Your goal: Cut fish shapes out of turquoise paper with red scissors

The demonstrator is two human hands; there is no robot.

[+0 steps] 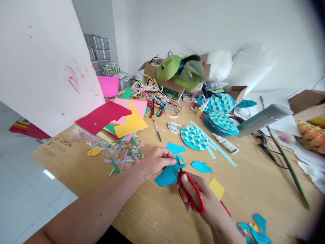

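Note:
My left hand (161, 160) pinches the upper edge of a piece of blue paper (166, 175) above the table. A pair of red-handled scissors (194, 193) sits in my right hand (196, 189), its dark blades against the paper's right side. Part of the blades is hidden by the paper. Just right of the blades lies a blue fish-shaped cutout (201, 166). Behind my left hand is a blue paper scrap (176, 148). A yellow paper piece (216, 189) rests beside my right hand.
Coloured sheets (104, 117) and thin paper strips (124, 159) lie at left. A round woven blue disc (194, 138), a pen (157, 130) and a glue bottle (225, 143) lie beyond my hands. A grey thermos (265, 118) lies tilted at right. A box (152, 71) stands behind.

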